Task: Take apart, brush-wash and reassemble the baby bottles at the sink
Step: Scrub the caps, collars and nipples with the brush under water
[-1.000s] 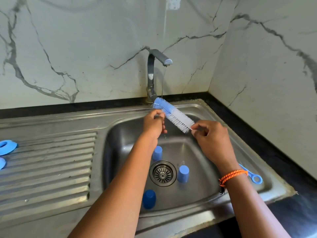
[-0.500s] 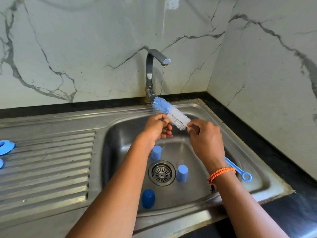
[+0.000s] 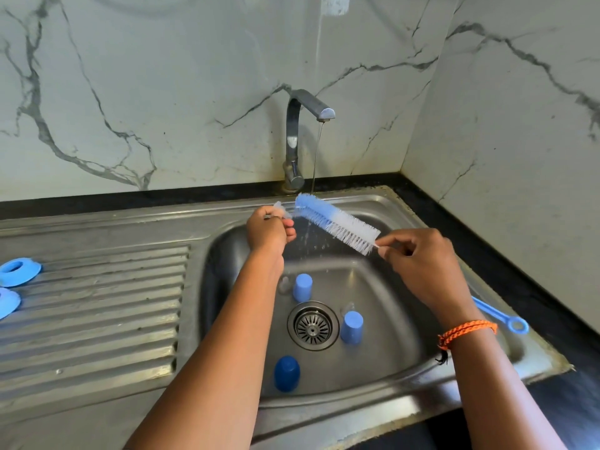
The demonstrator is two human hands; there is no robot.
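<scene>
My right hand point(image 3: 422, 267) grips the bottle brush point(image 3: 336, 224) just below its blue and white bristles, which lie under the thin water stream from the tap point(image 3: 306, 125). Its blue looped handle end point(image 3: 516, 324) sticks out past my right wrist. My left hand point(image 3: 268, 232) pinches a small clear teat point(image 3: 280, 209) just left of the brush tip. In the sink basin point(image 3: 389, 319) stand two light blue caps point(image 3: 302, 287) point(image 3: 351, 327) and a dark blue cap point(image 3: 286, 373).
Two blue screw rings point(image 3: 18, 271) point(image 3: 6, 302) lie at the left end of the ribbed drainboard point(image 3: 97, 313). The drain strainer point(image 3: 312, 325) sits mid-basin. Marble walls close the back and right; a black counter edge point(image 3: 487, 254) runs round the sink.
My left hand has moved up and left with the teat, off the bristles. My right hand has drawn the brush to the right, and the bristles now stand free under the stream.
</scene>
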